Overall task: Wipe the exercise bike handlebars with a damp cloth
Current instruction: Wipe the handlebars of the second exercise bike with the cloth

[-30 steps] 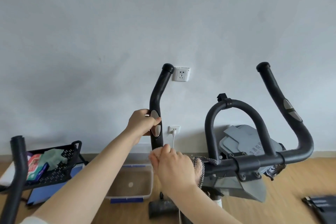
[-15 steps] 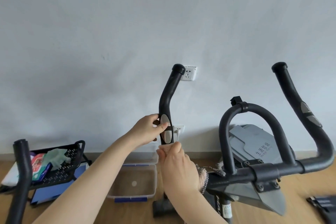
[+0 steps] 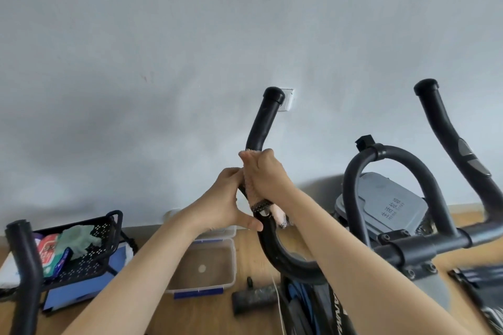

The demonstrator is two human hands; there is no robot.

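My right hand [image 3: 268,174] curls its fingers tight round the cloth [image 3: 249,189], wrapped on the left handlebar [image 3: 264,122] at frame centre. My left hand [image 3: 223,204] clasps that bar beside it. Pale wall [image 3: 163,35], wooden floor [image 3: 247,258]. Two upright handlebars, counting the right handlebar [image 3: 446,130]; one clear box [image 3: 204,261].

Two hands: left hand [image 3: 226,198] and right hand [image 3: 268,174]. One cloth [image 3: 248,185]. Two tall black bars: left handlebar [image 3: 265,119] and right handlebar [image 3: 446,133]. One round loop bar [image 3: 392,152] between. One wall plug [image 3: 289,100]. One see-through box [image 3: 217,255]. One black basket [image 3: 104,228]. One green rag [image 3: 77,239] in the basket. One red packet [image 3: 46,250] there too. One grey plate [image 3: 392,207] with writing. One black pole [image 3: 25,266] far left.
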